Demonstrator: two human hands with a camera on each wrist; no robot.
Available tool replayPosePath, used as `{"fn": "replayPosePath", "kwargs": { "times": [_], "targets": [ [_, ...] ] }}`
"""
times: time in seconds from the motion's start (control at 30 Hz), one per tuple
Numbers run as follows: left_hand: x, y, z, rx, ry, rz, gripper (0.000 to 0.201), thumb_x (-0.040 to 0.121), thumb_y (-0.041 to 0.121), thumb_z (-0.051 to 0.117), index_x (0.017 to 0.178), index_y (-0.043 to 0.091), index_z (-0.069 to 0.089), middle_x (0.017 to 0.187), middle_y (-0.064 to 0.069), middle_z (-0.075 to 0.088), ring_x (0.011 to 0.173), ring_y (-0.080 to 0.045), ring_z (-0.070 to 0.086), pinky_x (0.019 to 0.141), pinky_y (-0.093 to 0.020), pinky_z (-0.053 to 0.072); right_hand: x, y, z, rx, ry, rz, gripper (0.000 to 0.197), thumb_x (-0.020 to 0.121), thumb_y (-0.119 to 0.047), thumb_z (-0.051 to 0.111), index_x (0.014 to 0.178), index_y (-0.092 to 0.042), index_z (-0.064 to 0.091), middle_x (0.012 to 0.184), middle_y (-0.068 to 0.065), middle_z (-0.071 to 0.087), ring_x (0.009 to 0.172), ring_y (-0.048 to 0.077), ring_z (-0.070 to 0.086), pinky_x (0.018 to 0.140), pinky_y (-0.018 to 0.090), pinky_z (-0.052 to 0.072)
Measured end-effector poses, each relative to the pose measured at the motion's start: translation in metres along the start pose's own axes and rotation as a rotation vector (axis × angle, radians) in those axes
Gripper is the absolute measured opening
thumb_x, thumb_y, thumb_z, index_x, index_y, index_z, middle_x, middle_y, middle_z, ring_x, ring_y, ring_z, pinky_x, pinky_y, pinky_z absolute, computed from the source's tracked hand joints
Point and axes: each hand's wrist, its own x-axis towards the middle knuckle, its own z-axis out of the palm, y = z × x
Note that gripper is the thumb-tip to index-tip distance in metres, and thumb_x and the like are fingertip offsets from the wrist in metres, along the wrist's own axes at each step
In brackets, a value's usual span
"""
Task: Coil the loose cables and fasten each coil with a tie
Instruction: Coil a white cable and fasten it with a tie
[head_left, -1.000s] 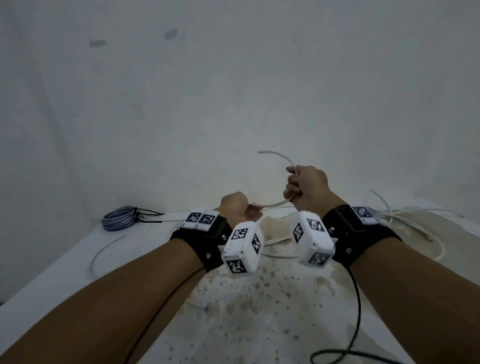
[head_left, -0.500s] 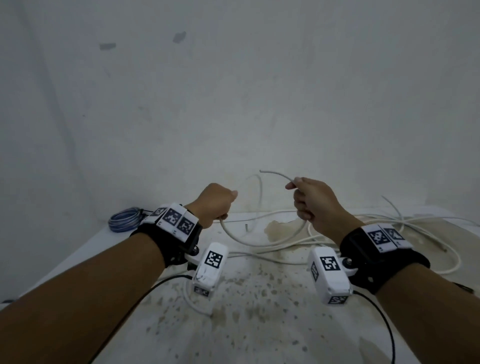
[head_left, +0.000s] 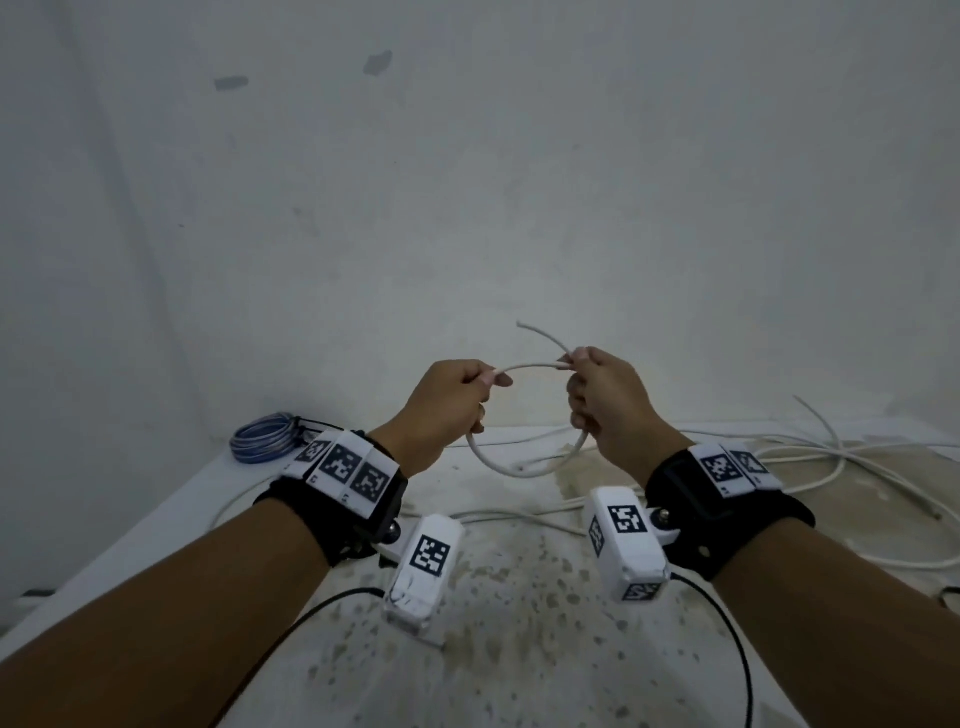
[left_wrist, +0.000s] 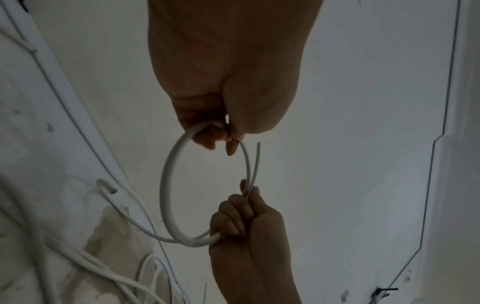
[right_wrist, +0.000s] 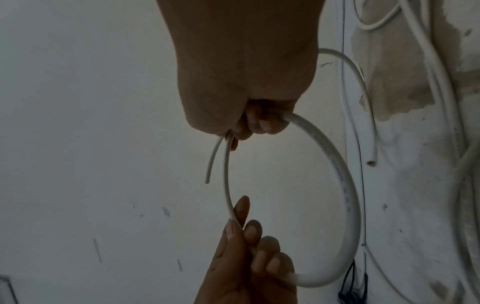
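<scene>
A white cable (head_left: 524, 470) is bent into one ring held in the air above the table. My left hand (head_left: 485, 382) grips the ring's left side, fingers curled round it. My right hand (head_left: 574, 364) pinches the right side, where two strands cross, and the short free end (head_left: 524, 326) sticks up past its fingers. In the left wrist view the left hand (left_wrist: 223, 131) is at the top of the ring (left_wrist: 166, 179) and the right hand (left_wrist: 244, 205) at the bottom. The right wrist view shows the right hand (right_wrist: 244, 127) holding the ring (right_wrist: 337, 164). The cable's tail drops to the table.
A blue coil (head_left: 262, 442) with a black tie lies at the table's back left corner. Loose white cables (head_left: 831, 467) sprawl over the back right of the stained table (head_left: 519, 649). A pale wall rises close behind. Black wrist-camera leads (head_left: 737, 649) hang under my forearms.
Both hands have risen. The left hand swung its stretch of cable up and over toward the right hand, so the hanging slack now forms a full ring between them.
</scene>
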Motion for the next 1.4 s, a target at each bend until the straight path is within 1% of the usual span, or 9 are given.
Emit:
{"fn": "replayPosePath", "kwargs": {
  "times": [0.23, 0.37, 0.53, 0.7, 0.9, 1.13, 1.23, 1.33, 1.4],
  "targets": [
    [0.008, 0.006, 0.012, -0.09, 0.065, 0.036, 0.024, 0.1, 0.014, 0.048, 0.095, 0.012, 0.072, 0.068, 0.004, 0.052, 0.049, -0.007, 0.039, 0.047, -0.016, 0.033, -0.012, -0.006, 0.021, -0.052, -0.253, -0.024, 0.023, 0.103, -0.012, 0.043, 0.103, -0.007, 0.065, 0.063, 0.002, 0.055, 0.045, 0.013, 0.038, 0.046, 0.026, 0.038],
    [0.008, 0.01, 0.011, -0.18, 0.007, 0.024, 0.02, 0.097, 0.011, 0.053, 0.095, 0.005, 0.072, 0.065, 0.0, 0.047, 0.043, -0.008, 0.032, 0.042, -0.019, 0.027, -0.01, -0.006, 0.018, -0.106, -0.244, -0.076, 0.02, 0.103, -0.016, 0.044, 0.098, -0.009, 0.063, 0.066, 0.003, 0.057, 0.049, 0.011, 0.041, 0.048, 0.026, 0.039],
    [0.008, 0.011, 0.013, -0.171, 0.14, 0.01, 0.03, 0.092, 0.039, 0.063, 0.082, 0.014, 0.077, 0.062, 0.002, 0.049, 0.048, -0.011, 0.037, 0.047, -0.024, 0.031, -0.014, -0.004, 0.022, -0.107, -0.236, -0.097, 0.016, 0.102, -0.014, 0.047, 0.104, -0.004, 0.058, 0.068, 0.005, 0.06, 0.05, 0.012, 0.043, 0.048, 0.025, 0.042],
    [0.005, 0.013, 0.015, -0.198, 0.2, 0.047, 0.03, 0.095, 0.035, 0.061, 0.077, 0.013, 0.073, 0.065, -0.002, 0.062, 0.045, -0.011, 0.043, 0.045, -0.024, 0.037, -0.017, -0.006, 0.023, 0.033, -0.152, -0.094, 0.014, 0.103, -0.012, 0.044, 0.104, -0.005, 0.055, 0.075, 0.009, 0.064, 0.054, 0.013, 0.053, 0.053, 0.029, 0.053],
    [0.005, 0.009, 0.017, -0.19, 0.287, 0.068, 0.032, 0.094, 0.039, 0.06, 0.076, 0.015, 0.073, 0.062, 0.002, 0.064, 0.046, -0.011, 0.046, 0.049, -0.027, 0.039, -0.02, -0.007, 0.016, 0.132, -0.175, -0.075, 0.013, 0.105, -0.013, 0.041, 0.103, -0.006, 0.052, 0.089, 0.02, 0.07, 0.066, 0.023, 0.063, 0.076, 0.048, 0.06],
    [0.006, 0.003, 0.021, -0.121, 0.327, 0.096, 0.042, 0.094, 0.041, 0.059, 0.07, 0.008, 0.07, 0.057, 0.002, 0.058, 0.049, -0.012, 0.044, 0.056, -0.031, 0.037, -0.025, -0.006, 0.01, 0.117, -0.225, -0.01, 0.014, 0.106, -0.015, 0.039, 0.102, -0.009, 0.051, 0.088, 0.021, 0.072, 0.07, 0.029, 0.066, 0.072, 0.044, 0.06],
    [0.005, 0.001, 0.017, -0.004, 0.317, 0.131, 0.039, 0.095, 0.04, 0.058, 0.069, 0.013, 0.071, 0.054, 0.007, 0.056, 0.047, -0.005, 0.045, 0.057, -0.026, 0.037, -0.025, -0.01, 0.006, -0.32, -0.076, -0.074, 0.023, 0.104, -0.03, 0.041, 0.097, -0.013, 0.056, 0.073, 0.013, 0.071, 0.061, 0.027, 0.064, 0.059, 0.038, 0.057],
    [0.003, -0.001, 0.011, 0.153, 0.268, 0.252, 0.036, 0.094, 0.042, 0.058, 0.07, 0.02, 0.07, 0.056, 0.0, 0.057, 0.047, -0.004, 0.044, 0.055, -0.022, 0.037, -0.018, -0.02, 0.0, -1.005, 0.263, -0.445, 0.034, 0.098, -0.05, 0.045, 0.087, -0.022, 0.062, 0.073, -0.004, 0.061, 0.069, 0.02, 0.055, 0.063, 0.029, 0.039],
    [0.0, 0.001, 0.014, 0.216, 0.233, 0.325, 0.034, 0.095, 0.041, 0.058, 0.065, 0.026, 0.065, 0.053, 0.003, 0.056, 0.048, -0.005, 0.043, 0.053, -0.02, 0.036, -0.014, -0.029, 0.005, -1.094, 0.199, -0.6, 0.041, 0.094, -0.059, 0.046, 0.09, -0.026, 0.069, 0.079, -0.005, 0.064, 0.077, 0.017, 0.056, 0.07, 0.03, 0.041]
  ]
}}
